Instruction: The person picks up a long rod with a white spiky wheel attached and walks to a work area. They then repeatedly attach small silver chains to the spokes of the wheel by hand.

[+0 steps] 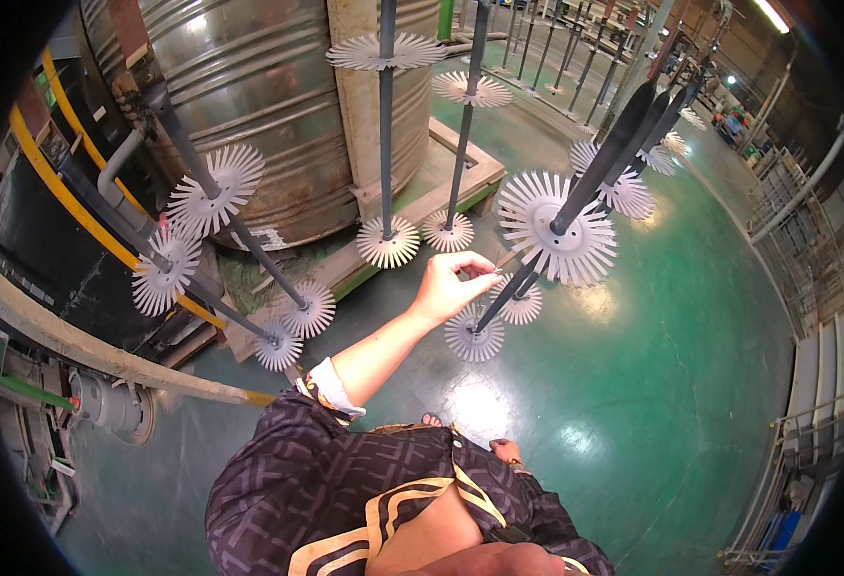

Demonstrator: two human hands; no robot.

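My left hand [455, 288] reaches forward with thumb and forefinger pinched together. Whatever lies between the fingertips, if anything, is too small to make out. Just right of it hangs a large white disc [534, 235], its edge cut into many thin fan-like blades, threaded on a dark rod [594, 168]. Lower on the rods sit a smaller slotted disc [475, 333] and another beside it [521, 300], close below the pinched fingers. My right hand [505, 451] hangs low by my body, away from the discs; its fingers are too small to read.
Several more discs hang on rods to the left, among them a tilted one [215, 192]. Behind stands a large ribbed metal tank [249, 106] on a low frame [460, 178]. A yellow rail [86, 206] runs at far left. Green floor [633, 403] spreads rightward toward pale racks [820, 384].
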